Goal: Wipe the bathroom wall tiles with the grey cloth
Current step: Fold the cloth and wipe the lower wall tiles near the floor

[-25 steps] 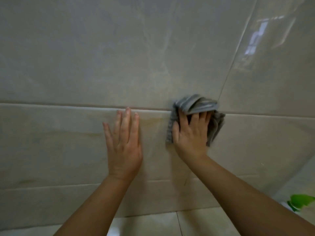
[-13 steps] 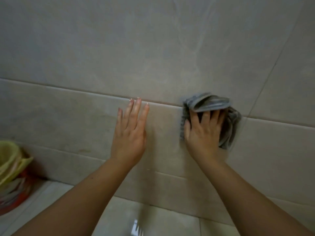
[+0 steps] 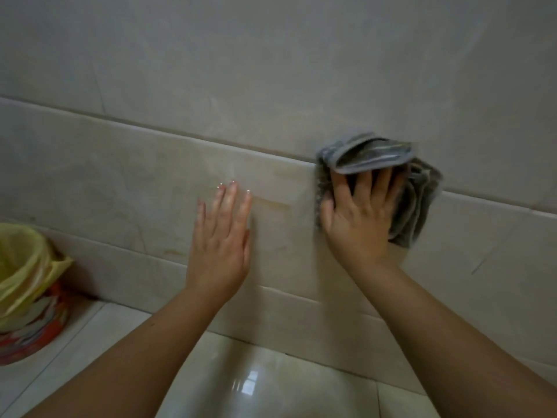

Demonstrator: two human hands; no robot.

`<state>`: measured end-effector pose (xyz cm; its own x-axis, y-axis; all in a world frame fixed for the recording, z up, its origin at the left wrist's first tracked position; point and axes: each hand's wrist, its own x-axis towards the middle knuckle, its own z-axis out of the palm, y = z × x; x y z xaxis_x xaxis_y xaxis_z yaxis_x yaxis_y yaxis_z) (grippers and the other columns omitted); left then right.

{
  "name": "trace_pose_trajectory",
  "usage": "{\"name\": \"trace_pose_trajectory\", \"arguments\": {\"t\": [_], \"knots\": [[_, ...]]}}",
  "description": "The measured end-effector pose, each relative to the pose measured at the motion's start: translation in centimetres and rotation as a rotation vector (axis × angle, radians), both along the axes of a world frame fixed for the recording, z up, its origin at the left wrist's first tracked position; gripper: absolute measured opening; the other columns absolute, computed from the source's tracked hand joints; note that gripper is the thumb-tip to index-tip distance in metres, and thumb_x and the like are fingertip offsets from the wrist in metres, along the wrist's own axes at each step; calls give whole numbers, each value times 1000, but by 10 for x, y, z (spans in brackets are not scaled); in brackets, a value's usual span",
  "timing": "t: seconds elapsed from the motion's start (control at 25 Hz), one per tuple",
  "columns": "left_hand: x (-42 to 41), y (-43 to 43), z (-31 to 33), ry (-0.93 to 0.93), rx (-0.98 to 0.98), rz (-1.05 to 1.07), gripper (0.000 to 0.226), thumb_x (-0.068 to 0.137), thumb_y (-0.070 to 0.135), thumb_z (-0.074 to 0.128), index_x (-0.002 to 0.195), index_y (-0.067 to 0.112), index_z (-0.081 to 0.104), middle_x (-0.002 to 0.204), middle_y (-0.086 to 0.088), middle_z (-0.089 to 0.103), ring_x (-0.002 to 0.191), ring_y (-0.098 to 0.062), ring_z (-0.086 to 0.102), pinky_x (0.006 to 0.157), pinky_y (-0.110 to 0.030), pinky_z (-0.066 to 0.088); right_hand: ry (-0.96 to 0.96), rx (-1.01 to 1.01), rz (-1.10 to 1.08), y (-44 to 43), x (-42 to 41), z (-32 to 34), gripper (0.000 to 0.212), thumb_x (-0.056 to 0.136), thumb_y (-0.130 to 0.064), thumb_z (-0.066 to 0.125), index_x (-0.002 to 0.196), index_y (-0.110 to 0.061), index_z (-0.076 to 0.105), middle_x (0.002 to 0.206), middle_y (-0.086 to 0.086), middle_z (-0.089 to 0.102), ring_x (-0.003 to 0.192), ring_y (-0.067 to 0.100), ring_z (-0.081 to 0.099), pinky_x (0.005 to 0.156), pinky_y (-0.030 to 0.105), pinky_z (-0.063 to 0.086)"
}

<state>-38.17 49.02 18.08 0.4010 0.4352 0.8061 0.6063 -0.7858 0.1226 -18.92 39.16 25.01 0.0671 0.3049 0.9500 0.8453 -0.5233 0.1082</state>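
1. Head view: the right hand presses the grey cloth on the wall tiles, grip spread, fingers straight.
2. The left hand lies flat, released, just left.
3. A yellowish stain lies between them.

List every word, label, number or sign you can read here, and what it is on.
None can be read.
The wall tiles and the grey cloth carry no writing.
The bin lined with a yellow bag has a red and white pattern, too blurred to tell any letters.
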Motion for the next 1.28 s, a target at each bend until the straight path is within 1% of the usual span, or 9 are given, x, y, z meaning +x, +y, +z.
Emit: {"name": "trace_pose_trajectory", "arguments": {"t": [0.2, 0.32, 0.44, 0.64, 0.72, 0.84, 1.04, 1.2, 1.28], "knots": [[5, 3, -12, 17, -27, -1, 65, 92, 18, 45, 154, 8, 27, 161, -17, 24, 151, -31, 18, 121, -54, 17, -173, -422, 135, -3, -23, -80, 42, 85, -29, 51, 125, -24, 63, 125, 11, 59, 120, 38, 37, 112, 43, 16], [-4, 11, -7, 12, -35, 27, 64, 94, 22, 41, 154, 8, 24, 162, -17, 22, 151, -31, 17, 122, -54, 15, -137, -221, 50, 8, -16, -29, 33, 89, -29, 53, 118, -22, 65, 120, 14, 55, 115, 41, 44, 115, 48, 18], [-17, 23, -11, 24, -36, 52, 64, 94, 22, 39, 154, 7, 25, 162, -18, 22, 151, -32, 17, 121, -56, 17, -28, 4, 28, 50, -39, 11, 45, 86, -26, 53, 131, -19, 58, 136, 20, 42, 132, 45, 28, 117, 53, 0], [-45, 35, -31, -15, -129, 171, 65, 92, 24, 42, 153, 7, 27, 160, -19, 26, 150, -32, 19, 121, -55, 18, -267, -523, 140, 34, -51, -89, 46, 82, -23, 62, 128, -19, 62, 131, 14, 51, 126, 40, 33, 115, 40, 15], [-54, 41, -34, -38, -163, 211, 65, 93, 27, 40, 153, 7, 26, 159, -19, 26, 150, -32, 19, 120, -54, 18, -267, -415, 97, 39, -49, -63, 35, 89, -26, 56, 123, -21, 65, 116, 15, 64, 114, 39, 40, 113, 44, 16], [-61, 47, -35, -30, -155, 218, 65, 94, 29, 40, 154, 8, 24, 160, -18, 25, 150, -31, 18, 121, -53, 17, -172, -174, 117, 86, -70, -3, 40, 92, -28, 50, 130, -17, 60, 130, 20, 45, 123, 44, 33, 117, 53, 0], [-66, 62, -27, -118, -250, 267, 68, 93, 29, 42, 155, 11, 20, 161, -17, 23, 151, -30, 16, 122, -52, 14, -413, -479, 251, 112, -94, -56, 60, 83, -20, 52, 141, -14, 42, 155, 16, 16, 146, 38, -2, 119, 44, -12], [-75, 72, -22, -113, -243, 270, 67, 94, 35, 36, 154, 11, 21, 161, -16, 24, 151, -29, 17, 122, -52, 13, -410, -482, 269, 92, -91, -19, 53, 86, -20, 55, 138, -14, 44, 141, 21, 47, 138, 41, 22, 120, 45, -5], [-80, 79, -21, -103, -227, 259, 66, 94, 36, 34, 154, 11, 22, 161, -15, 23, 151, -28, 16, 122, -51, 14, -404, -430, 277, 101, -101, 19, 56, 89, -24, 56, 143, -16, 42, 145, 24, 41, 140, 43, 20, 117, 54, 4]]}}
